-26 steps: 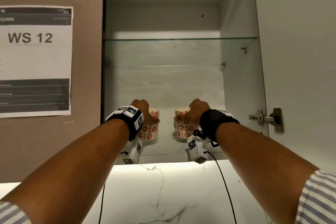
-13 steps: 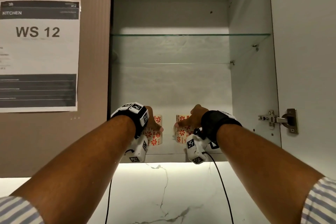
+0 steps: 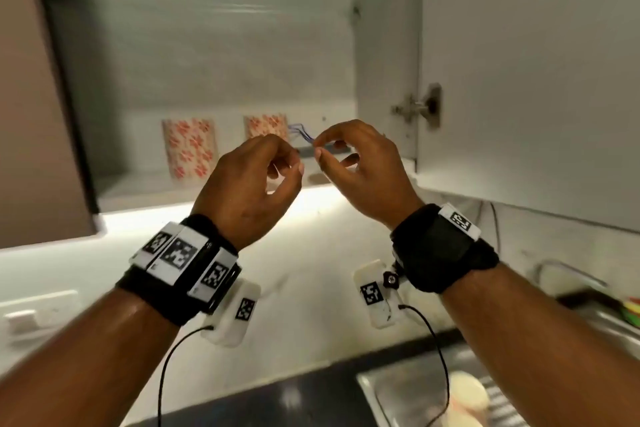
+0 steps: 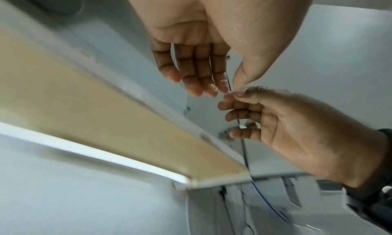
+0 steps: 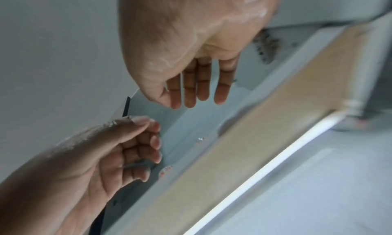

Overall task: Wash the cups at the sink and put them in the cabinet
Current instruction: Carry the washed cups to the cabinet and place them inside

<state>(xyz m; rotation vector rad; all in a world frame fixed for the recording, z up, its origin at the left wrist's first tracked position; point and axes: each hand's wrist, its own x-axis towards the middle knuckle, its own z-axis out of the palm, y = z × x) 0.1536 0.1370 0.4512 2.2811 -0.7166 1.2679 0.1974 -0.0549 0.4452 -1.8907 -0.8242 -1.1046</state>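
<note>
red-flowered cups [image 3: 189,148] and [image 3: 266,126] stand on the cabinet shelf [image 3: 145,184], beyond the left hand [image 3: 256,180] and right hand [image 3: 360,166], both empty with fingers loosely curled. placing looks finished; next, probably shut the cabinet door [image 3: 519,80].

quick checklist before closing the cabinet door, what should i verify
1. Left cup upright on the bottom shelf: ok.
2. Right cup on the shelf: ok, lower part hidden by the hands.
3. Left hand out of the cabinet, holding nothing: ok.
4. Right hand holding nothing: ok.
5. Cabinet door open: ok.
6. More cups left in the sink: cannot tell, blurred.
</note>
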